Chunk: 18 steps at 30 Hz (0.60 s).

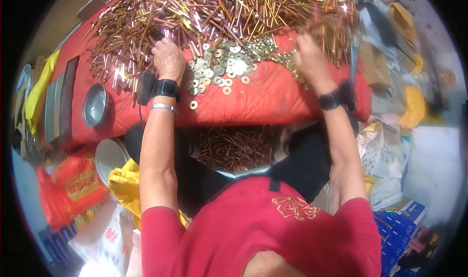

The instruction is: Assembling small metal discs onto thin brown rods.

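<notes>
A large heap of long, copper-gold bolts (209, 14) covers the far part of a red quilted cloth (219, 109). My left hand (169, 60) rests at the heap's near left edge, fingers curled in among the bolts; what they grip is hidden. Beside it lie loose flat washers (219, 70), silver and brassy. Small yellowish nuts (286, 59) form a pile to the right of the washers. Just right of those nuts is my right hand (310, 60), slightly blurred, its fingers drawn together at the bolts' edge. Whatever is between them is too small to make out.
A grey metal bowl (96, 105) sits at the cloth's left. Below the cloth's front edge, between my knees, more bolts (236, 148) lie in a container. Red bag (73, 187) and yellow bag (126, 184) are at lower left, blue boxes (399, 228) at lower right.
</notes>
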Available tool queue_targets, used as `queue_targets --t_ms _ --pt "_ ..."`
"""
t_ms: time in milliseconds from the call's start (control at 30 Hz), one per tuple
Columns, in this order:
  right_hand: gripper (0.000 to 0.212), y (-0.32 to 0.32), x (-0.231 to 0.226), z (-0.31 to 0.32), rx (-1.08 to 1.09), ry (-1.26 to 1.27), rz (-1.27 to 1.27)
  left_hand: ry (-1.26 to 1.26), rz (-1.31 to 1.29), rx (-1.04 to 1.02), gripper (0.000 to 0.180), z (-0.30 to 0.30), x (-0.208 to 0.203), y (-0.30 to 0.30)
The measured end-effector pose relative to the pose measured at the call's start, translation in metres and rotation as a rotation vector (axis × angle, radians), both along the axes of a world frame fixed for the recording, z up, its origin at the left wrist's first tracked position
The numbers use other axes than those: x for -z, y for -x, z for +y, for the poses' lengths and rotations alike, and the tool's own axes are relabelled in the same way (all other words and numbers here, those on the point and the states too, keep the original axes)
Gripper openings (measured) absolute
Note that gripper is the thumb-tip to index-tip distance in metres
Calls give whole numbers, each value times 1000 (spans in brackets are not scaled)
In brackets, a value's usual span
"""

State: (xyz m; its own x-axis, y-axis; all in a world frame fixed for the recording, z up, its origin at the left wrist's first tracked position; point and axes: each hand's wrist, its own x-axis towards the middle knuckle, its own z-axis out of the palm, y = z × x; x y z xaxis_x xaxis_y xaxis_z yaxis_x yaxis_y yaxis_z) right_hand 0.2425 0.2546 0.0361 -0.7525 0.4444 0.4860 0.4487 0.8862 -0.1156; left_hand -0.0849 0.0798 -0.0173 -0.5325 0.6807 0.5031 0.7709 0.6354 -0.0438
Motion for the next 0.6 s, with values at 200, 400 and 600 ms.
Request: queue_targets --t_ms 200,400,600 --pt "15 6 11 -76 -97 531 149 -380 -373 93 24 -13 -6 -6" --pt "17 20 20 -96 -162 354 25 -903 -1496 191 27 -35 -9 0" --pt "12 31 20 -99 -144 208 -114 -1279 -2292 251 21 -36 -7 -12"
